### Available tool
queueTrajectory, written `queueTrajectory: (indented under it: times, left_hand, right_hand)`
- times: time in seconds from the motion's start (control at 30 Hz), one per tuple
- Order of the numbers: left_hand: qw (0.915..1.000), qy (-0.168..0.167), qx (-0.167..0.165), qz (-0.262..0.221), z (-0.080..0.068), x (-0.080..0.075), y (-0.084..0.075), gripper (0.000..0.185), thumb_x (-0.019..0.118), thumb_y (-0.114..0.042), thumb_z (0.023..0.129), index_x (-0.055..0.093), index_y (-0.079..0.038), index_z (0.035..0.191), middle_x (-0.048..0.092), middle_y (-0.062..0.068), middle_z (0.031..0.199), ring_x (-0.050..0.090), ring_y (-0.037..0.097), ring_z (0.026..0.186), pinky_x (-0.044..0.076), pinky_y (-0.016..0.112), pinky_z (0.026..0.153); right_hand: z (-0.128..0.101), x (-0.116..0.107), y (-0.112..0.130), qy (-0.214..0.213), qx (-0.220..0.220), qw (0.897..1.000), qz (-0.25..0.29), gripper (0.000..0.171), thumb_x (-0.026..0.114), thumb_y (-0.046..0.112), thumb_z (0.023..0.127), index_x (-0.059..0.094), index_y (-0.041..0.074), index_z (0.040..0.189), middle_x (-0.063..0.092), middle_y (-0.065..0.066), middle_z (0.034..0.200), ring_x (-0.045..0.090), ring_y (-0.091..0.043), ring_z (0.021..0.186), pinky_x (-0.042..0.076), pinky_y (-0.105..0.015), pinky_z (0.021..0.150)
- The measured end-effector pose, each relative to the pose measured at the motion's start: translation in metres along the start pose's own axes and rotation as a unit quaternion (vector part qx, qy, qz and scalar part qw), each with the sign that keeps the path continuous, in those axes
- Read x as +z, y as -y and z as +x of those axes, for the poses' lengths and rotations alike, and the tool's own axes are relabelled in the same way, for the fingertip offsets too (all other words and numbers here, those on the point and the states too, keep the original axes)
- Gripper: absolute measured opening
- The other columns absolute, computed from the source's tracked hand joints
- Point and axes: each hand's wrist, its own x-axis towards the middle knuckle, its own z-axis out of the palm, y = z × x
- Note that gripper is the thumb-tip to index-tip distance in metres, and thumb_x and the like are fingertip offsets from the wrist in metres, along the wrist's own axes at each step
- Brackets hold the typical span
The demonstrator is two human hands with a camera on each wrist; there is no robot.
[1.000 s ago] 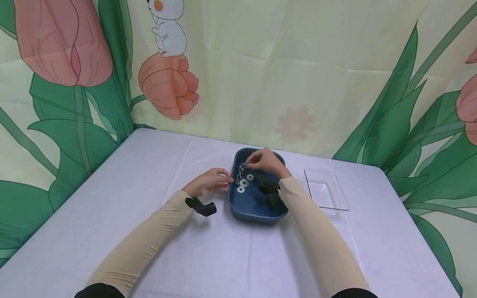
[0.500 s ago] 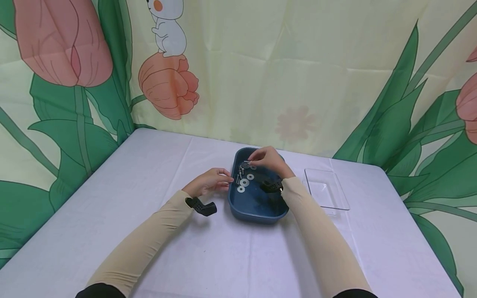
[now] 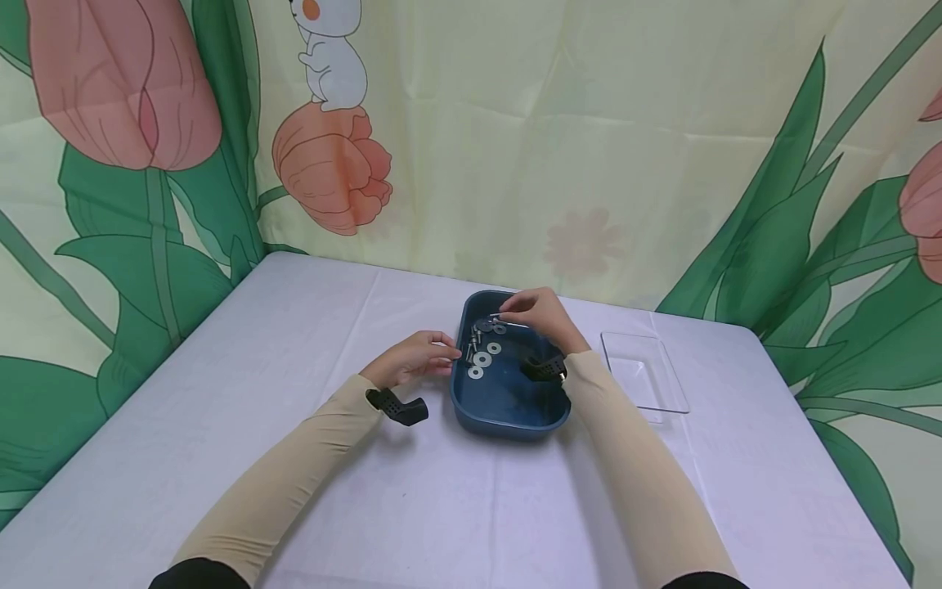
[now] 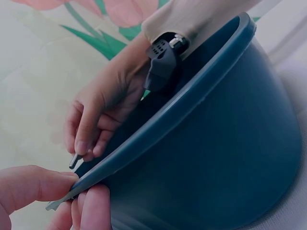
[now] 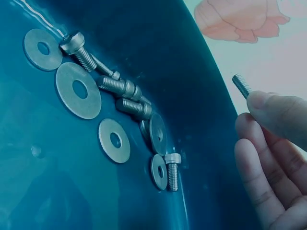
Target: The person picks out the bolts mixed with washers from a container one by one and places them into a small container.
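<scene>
Bolt [image 5: 242, 86], pinched in right hand [image 3: 543, 316], one end jutting out

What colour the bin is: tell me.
The bin is dark blue, shown best in the head view.

text: none legible | labels, brands: none legible | numbers, signs: none legible
</scene>
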Motion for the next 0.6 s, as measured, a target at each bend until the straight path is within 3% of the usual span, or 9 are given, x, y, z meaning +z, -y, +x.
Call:
queueTrajectory:
  times: [0.23,0.6]
  left_hand:
    - [0.9999,-0.006,0.001,0.010,0.000,0.001,-0.001,0.012,0.059,-0.005,0.090,0.053,-0.002,0.100,0.059,0.002,0.087,0.057,0.006,0.068,0.056,0.018,0.066]
    - [0.9999,-0.011,-0.004,0.009,-0.001,0.001,-0.001,0.011,0.060,-0.004,0.090,0.053,-0.003,0.099,0.060,0.004,0.090,0.058,0.007,0.068,0.056,0.016,0.064]
  right_hand:
    - [-0.004,-0.004,-0.001,-0.015,0.010,1.000,0.009,0.021,0.073,0.017,0.082,0.072,0.002,0.096,0.071,-0.014,0.096,0.065,-0.017,0.085,0.056,-0.034,0.087]
    - [-0.011,-0.012,0.018,-0.046,0.016,0.999,0.017,0.022,0.073,0.017,0.082,0.072,0.002,0.098,0.070,-0.015,0.098,0.066,-0.019,0.088,0.056,-0.031,0.085]
